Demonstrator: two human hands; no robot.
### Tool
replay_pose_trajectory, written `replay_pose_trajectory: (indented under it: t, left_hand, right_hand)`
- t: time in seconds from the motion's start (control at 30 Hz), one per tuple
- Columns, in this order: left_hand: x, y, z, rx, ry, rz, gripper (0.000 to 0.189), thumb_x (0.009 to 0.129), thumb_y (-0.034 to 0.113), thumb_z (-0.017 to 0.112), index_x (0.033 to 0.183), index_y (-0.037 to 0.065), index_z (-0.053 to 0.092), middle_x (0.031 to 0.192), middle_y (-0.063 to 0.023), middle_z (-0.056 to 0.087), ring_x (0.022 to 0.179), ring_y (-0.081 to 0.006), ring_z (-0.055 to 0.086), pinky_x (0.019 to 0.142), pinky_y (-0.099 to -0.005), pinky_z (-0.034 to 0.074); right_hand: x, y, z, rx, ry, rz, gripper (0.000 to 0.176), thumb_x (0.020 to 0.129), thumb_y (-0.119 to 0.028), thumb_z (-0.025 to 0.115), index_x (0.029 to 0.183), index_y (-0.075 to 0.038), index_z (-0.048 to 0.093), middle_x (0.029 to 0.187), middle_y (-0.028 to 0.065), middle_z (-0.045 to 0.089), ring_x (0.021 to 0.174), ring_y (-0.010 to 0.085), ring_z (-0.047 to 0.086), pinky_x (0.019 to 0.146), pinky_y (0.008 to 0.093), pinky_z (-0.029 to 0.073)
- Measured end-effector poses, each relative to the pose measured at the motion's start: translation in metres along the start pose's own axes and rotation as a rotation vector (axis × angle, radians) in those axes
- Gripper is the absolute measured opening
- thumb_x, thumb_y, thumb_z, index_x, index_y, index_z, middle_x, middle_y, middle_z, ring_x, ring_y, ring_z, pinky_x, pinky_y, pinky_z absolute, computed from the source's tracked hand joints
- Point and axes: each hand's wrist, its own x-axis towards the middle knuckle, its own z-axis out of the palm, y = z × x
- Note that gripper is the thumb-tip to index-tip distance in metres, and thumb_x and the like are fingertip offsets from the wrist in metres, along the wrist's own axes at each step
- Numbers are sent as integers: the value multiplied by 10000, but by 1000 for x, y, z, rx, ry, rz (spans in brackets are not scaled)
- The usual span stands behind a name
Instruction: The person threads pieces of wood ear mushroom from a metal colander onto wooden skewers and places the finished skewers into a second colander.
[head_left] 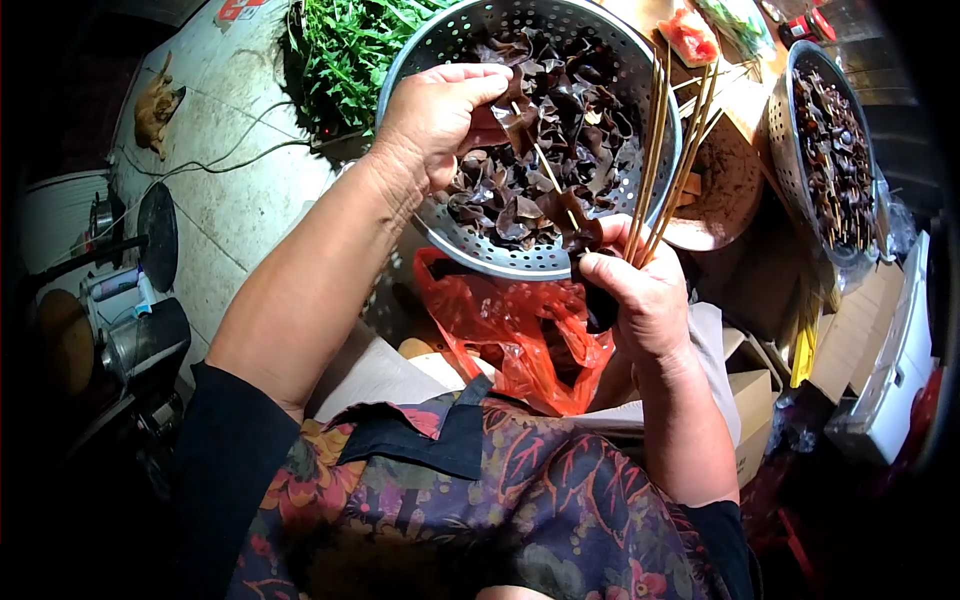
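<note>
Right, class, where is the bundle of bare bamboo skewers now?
In the head view, right of centre: the bundle of bare skewers is gripped in the right hand and rises across the right rim of the colander of dark fungus.

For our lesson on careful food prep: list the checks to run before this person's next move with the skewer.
1. Left hand grips mushroom piece at the top of the skewer: ok.
2. Right hand holds skewer low down: ok.
3. Spare skewers bundled in right hand, pointing away from the body: ok.
4. Colander holds more mushrooms beside the hands: ok.
5. Skewer tip clear of left fingers: cannot tell, hidden.
</note>
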Motion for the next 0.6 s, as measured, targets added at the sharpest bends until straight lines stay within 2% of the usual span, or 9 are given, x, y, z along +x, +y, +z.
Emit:
replay_pose_trajectory:
  t: [0.1, 0.13, 0.23, 0.3, 0.43, 0.6]
  left_hand:
    - [1, 2, -2, -53, -21, -105, 171, 860, 112, 573, 1000, 19, 605, 884, -61, 644, 722, -140, 640, 563, -243, 533]
    - [5, 2, -10, -55, -114, -132, 179, 863, 110, 568, 1005, 3, 595, 889, -80, 642, 757, -153, 643, 620, -278, 553]
    - [3, -2, -5, -149, -35, -204, 191, 864, 116, 568, 1011, -4, 589, 895, -90, 641, 783, -165, 641, 687, -310, 557]
    - [4, -7, -5, -121, -110, -251, 197, 864, 126, 568, 1013, -2, 587, 910, -95, 643, 812, -175, 638, 740, -334, 548]
    - [-5, -8, 5, -185, -86, -232, 217, 865, 141, 567, 1026, -4, 579, 917, -90, 646, 817, -174, 638, 731, -328, 547]
    - [-12, -12, 8, -56, -130, -191, 241, 819, 44, 610, 1055, 17, 572, 912, -59, 649, 771, -132, 635, 717, -288, 540]
  right_hand:
    - [0, 2, 1, 45, 9, 5, 194, 758, -56, 629, 937, -5, 575, 734, -21, 565, 637, 37, 507, 587, 180, 413]
    - [-1, 1, 1, 43, 6, 8, 195, 760, -52, 628, 940, -5, 572, 735, -19, 565, 636, 37, 506, 586, 180, 413]
    - [0, 4, 1, 35, -4, -3, 193, 765, -46, 624, 945, -6, 567, 736, -17, 564, 635, 38, 505, 584, 181, 413]
    - [2, 6, 0, 28, -9, -15, 189, 769, -44, 621, 946, -6, 566, 736, -17, 564, 635, 38, 505, 582, 181, 413]
    - [4, 6, -1, 58, -11, -25, 194, 772, -49, 631, 949, -7, 562, 735, -20, 558, 633, 40, 502, 582, 179, 410]
    - [5, 9, -3, 87, 26, -5, 207, 774, -55, 634, 960, -8, 557, 740, -21, 552, 632, 41, 501, 586, 180, 415]
